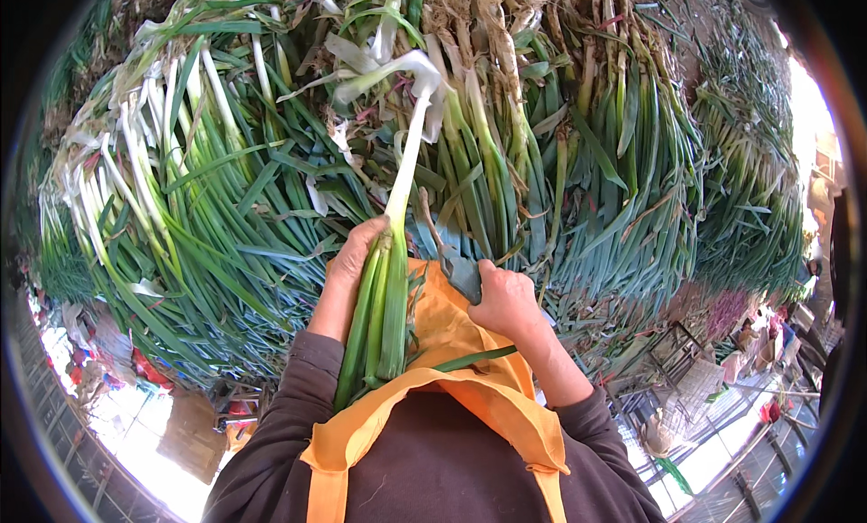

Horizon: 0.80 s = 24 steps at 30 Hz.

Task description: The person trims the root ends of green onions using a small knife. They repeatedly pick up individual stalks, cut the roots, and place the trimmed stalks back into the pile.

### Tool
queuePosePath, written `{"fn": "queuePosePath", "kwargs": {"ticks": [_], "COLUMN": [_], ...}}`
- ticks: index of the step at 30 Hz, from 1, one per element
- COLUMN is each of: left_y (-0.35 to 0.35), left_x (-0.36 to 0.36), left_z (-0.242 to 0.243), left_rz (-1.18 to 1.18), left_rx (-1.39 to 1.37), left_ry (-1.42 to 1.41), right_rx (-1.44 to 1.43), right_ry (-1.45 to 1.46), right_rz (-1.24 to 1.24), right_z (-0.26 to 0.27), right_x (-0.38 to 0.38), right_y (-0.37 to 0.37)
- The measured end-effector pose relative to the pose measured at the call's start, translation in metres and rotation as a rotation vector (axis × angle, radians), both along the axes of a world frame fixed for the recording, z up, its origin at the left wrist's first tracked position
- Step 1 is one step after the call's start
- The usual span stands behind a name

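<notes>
My left hand [353, 250] grips a green onion stalk [408, 158] around its middle. Its white end points away from me and a pale outer layer hangs bent over at the tip; the green leaves [376, 320] run down toward my chest. My right hand [504, 296] is closed on a dark grey-green leaf piece [462, 271] with a dry brown tip. Peeled white-ended onions [145, 177] lie heaped to the left. Ahead and to the right, unpeeled onions [501, 55] show brown outer skins and roots.
An orange apron [440, 313] covers my front. A further pile of green onions [745, 177] lies at the far right. A wire-mesh crate [691, 394] stands at the lower right, and a cardboard piece [193, 431] is at the lower left.
</notes>
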<state>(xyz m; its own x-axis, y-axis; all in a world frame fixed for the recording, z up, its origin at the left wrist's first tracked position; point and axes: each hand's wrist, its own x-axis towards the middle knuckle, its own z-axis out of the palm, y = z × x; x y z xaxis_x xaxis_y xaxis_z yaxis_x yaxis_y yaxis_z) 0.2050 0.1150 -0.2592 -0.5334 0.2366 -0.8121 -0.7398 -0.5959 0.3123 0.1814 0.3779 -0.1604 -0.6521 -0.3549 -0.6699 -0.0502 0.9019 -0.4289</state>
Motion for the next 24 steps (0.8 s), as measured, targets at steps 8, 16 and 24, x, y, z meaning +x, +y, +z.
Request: {"fn": "queuePosePath", "kwargs": {"ticks": [8, 16, 24], "left_y": [-0.012, -0.007, -0.015], "left_x": [0.021, 0.014, 0.009], "left_z": [0.009, 0.015, 0.030], "left_rz": [-0.132, -0.188, -0.117], "left_rx": [-0.093, -0.096, 0.107], "left_ry": [0.047, 0.064, 0.130], "right_rx": [0.141, 0.223, 0.231], "right_ry": [-0.072, -0.152, -0.167], "right_rz": [0.004, -0.102, -0.070], "right_z": [-0.044, -0.092, -0.090], "right_x": [-0.076, -0.171, -0.147], "right_y": [-0.039, -0.069, -0.067]}}
